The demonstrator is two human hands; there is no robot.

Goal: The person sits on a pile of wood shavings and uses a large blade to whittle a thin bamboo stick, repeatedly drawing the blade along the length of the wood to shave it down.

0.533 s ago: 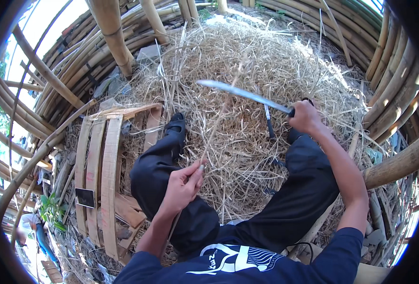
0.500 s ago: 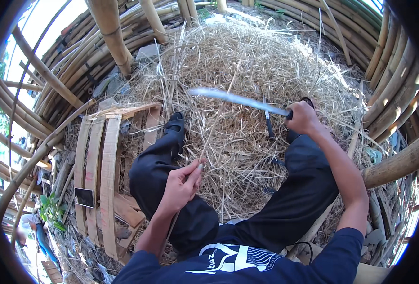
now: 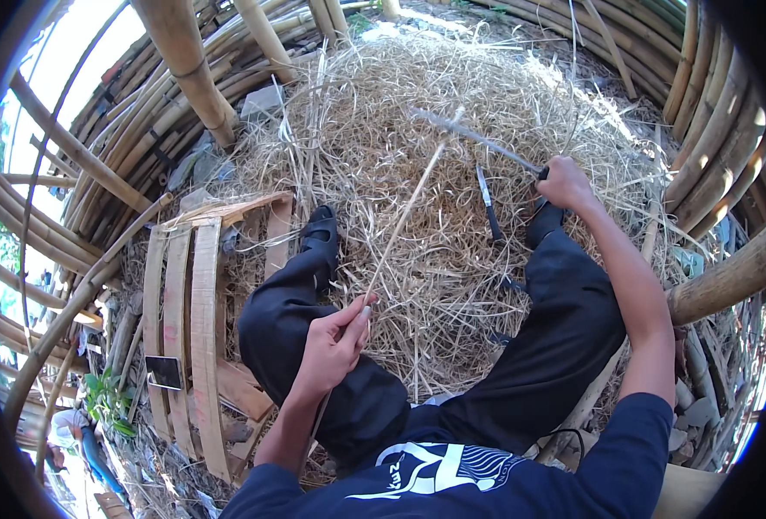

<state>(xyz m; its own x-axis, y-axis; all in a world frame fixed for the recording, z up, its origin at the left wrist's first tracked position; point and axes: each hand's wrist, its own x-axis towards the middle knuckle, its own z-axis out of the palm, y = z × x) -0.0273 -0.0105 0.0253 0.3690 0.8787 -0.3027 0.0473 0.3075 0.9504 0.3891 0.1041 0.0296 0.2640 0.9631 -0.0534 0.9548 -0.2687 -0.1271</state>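
My left hand is closed around a long thin bamboo strip, which slants up and away to the right over the shavings. Its lower end runs back beneath my left forearm. In my right hand is the dark handle of a machete. The blade points left and is slightly blurred, crossing near the strip's far end; I cannot tell whether they touch. Between my feet, a smaller knife with a black handle lies on the pale bamboo shavings.
At my left stands a slatted wooden crate with a dark-screened phone on it. Bamboo posts and stacked poles surround the heap. A thick bamboo pole juts in at right. Another person is visible at far lower left.
My right hand has moved slightly up and right, and the machete's tip has swung right and away. The strip's far end now leans further right. My left hand keeps its grip.
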